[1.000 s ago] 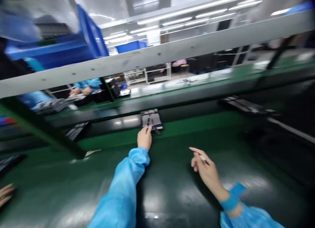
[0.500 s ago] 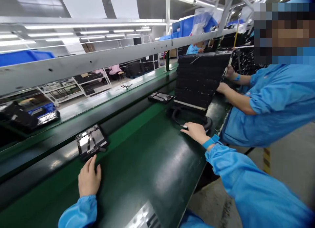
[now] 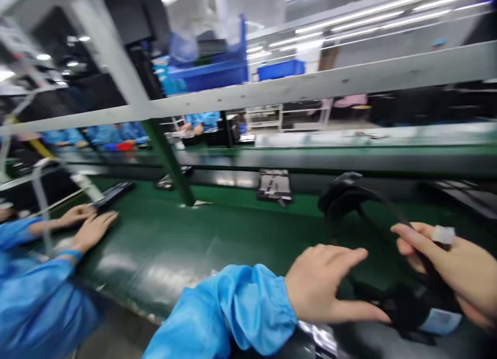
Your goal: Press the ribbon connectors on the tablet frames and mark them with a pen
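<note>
My right hand (image 3: 456, 268) is closed on a black coiled cable (image 3: 349, 198) at the right edge of the view; a small white piece sits at its fingertips. A loop of the cable arches up over the green bench (image 3: 163, 245), and a black bundle with a white label (image 3: 437, 320) hangs under the hand. My left hand (image 3: 326, 286), in a blue sleeve, has its fingers stretched out towards that bundle, with the thumb under it. A flat black part (image 3: 275, 185) lies on the dark conveyor belt (image 3: 233, 179) beyond both hands.
A person in blue at the left rests both hands (image 3: 87, 224) on the bench by a black tray (image 3: 114, 192). A green post (image 3: 169, 160) and a grey rail (image 3: 310, 87) cross ahead. Blue bins (image 3: 209, 72) stand above, and other workers sit beyond the belt.
The view has swung back to the left. My right hand has lifted the black cable from the bench. My left hand has left the flat black part and come over to the cable.
</note>
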{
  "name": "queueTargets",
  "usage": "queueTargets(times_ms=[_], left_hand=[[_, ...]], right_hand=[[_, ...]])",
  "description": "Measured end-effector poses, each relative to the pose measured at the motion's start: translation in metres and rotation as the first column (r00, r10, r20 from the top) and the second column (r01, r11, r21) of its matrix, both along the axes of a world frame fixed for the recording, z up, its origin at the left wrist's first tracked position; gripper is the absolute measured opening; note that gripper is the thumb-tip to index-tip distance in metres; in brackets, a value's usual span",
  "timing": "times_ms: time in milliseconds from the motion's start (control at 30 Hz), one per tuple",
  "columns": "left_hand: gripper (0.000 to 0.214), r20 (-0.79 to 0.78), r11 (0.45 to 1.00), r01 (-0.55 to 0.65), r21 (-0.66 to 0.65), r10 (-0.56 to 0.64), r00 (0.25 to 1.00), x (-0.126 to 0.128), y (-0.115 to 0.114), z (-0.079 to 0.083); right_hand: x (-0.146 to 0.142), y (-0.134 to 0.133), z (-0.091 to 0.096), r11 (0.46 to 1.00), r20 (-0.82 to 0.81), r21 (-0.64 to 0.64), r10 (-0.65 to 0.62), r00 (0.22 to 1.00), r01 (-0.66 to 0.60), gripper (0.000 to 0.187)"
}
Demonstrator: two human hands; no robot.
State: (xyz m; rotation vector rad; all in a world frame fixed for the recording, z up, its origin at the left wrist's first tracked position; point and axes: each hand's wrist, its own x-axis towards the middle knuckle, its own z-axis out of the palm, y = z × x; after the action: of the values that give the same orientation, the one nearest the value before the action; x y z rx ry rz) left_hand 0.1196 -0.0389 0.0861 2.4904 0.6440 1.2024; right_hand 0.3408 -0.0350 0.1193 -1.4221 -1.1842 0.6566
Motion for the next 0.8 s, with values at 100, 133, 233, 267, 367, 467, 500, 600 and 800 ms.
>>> queueTargets(times_ms=[100,133,233,267,367,467,500,600,800], left_hand=[[0.085,0.123,0.987,-0.152,-0.048,0.157,0.980,-0.030,-0.026,0.003],[0.090,0.152,0.970,-0.229,-0.082,0.239,0.959,-0.045,-0.036,-0.001],[0.099,0.216,0.804,-0.517,-0.293,0.583,0.783,-0.091,-0.065,-0.024],[0.095,0.228,0.706,-0.597,-0.380,0.697,0.679,-0.107,-0.073,-0.033],[0.078,0.317,0.414,-0.728,-0.547,0.907,0.277,-0.158,-0.086,-0.048],[0.069,0.519,0.331,-0.671,-0.663,0.850,-0.093,-0.227,-0.089,-0.043],[0.067,0.563,0.356,-0.610,-0.708,0.806,-0.183,-0.252,-0.089,-0.038],[0.059,0.672,0.354,-0.640,-0.682,0.649,-0.357,-0.325,-0.092,-0.021],[0.073,0.744,0.228,-0.774,-0.591,0.525,-0.413,-0.394,-0.101,-0.008]], right_hand=[[-0.100,0.016,0.012,0.976,-0.230,-0.161,0.109,0.967,-0.148,0.040],[-0.135,0.019,0.014,0.959,-0.294,-0.173,0.165,0.941,-0.222,0.042],[-0.230,0.023,0.012,0.884,-0.364,-0.114,0.388,0.847,-0.454,0.041],[-0.258,0.024,0.009,0.856,-0.345,-0.068,0.462,0.817,-0.513,0.039],[-0.326,0.020,0.000,0.677,-0.197,0.058,0.728,0.656,-0.734,0.034],[-0.356,0.018,-0.007,0.529,0.017,0.141,0.844,0.537,-0.837,0.033],[-0.356,0.020,-0.012,0.521,0.098,0.173,0.835,0.541,-0.836,0.032],[-0.342,0.033,-0.043,0.483,0.363,0.234,0.762,0.536,-0.844,0.019],[-0.329,0.073,-0.133,0.502,0.720,0.037,0.587,0.372,-0.864,0.021]])
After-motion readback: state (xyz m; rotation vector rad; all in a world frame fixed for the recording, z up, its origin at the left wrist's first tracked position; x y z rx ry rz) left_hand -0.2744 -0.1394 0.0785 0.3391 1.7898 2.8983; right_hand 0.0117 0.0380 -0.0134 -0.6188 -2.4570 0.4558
